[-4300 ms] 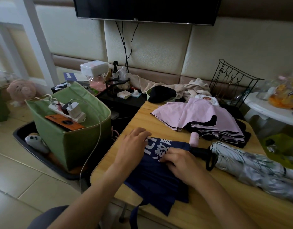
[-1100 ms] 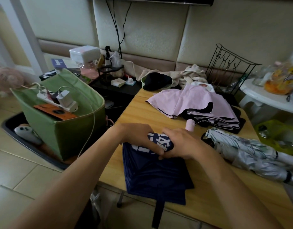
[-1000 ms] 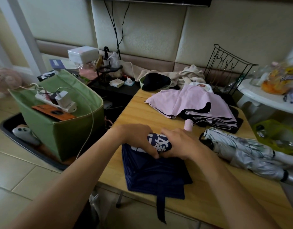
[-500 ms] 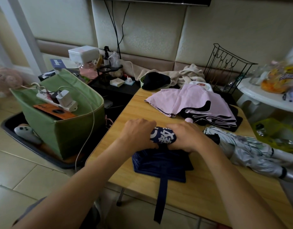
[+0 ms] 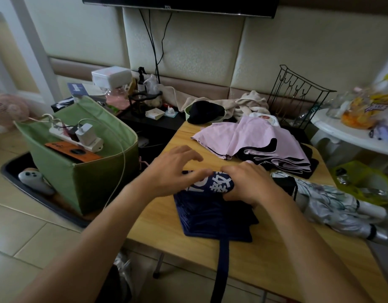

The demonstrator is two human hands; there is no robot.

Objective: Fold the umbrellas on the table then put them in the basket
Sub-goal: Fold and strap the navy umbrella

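Tabletop (image 5: 276, 254) unchanged; left hand (image 5: 173, 171) has lifted off navy umbrella (image 5: 212, 211).

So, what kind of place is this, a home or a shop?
Most likely a home, perhaps a bedroom or living room. A television hangs on a padded wall, clothes lie heaped behind the wooden table, and a green fabric bin of chargers stands on the tiled floor.

Sits left of the wooden table (image 5: 276, 254): green fabric bin (image 5: 96, 180) holding a power strip (image 5: 77, 136), plus wall-mounted television (image 5: 180, 5) above.
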